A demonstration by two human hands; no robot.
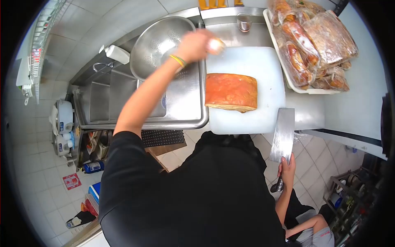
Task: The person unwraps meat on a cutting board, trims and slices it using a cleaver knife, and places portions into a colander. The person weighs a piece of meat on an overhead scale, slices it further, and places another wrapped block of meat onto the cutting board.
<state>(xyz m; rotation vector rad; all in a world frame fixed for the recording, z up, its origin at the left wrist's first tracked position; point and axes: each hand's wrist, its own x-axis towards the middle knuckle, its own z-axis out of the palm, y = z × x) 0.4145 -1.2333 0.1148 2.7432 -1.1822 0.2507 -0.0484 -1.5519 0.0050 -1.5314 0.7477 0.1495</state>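
Observation:
My left hand (196, 46), with yellow and green bands at the wrist, is raised between the steel colander (154, 45) and the white cutting board (242, 61). Its fingers are curled around a small pale and reddish-brown piece (215, 45), blurred by motion. My right hand (286, 168) grips the dark handle of a wide cleaver (283, 136), low at the right; the blade points up and its tip overlaps the board's lower right corner. A thick slab of reddish-brown meat (231, 91) lies on the board, touched by neither hand.
At the upper right, a white tray (283, 68) holds several plastic-wrapped pieces of meat (329, 39). A small glass (244, 22) stands behind the board. Left are a steel sink (100, 101) and a white bottle (117, 54). Another person's arm (308, 225) shows at the lower right.

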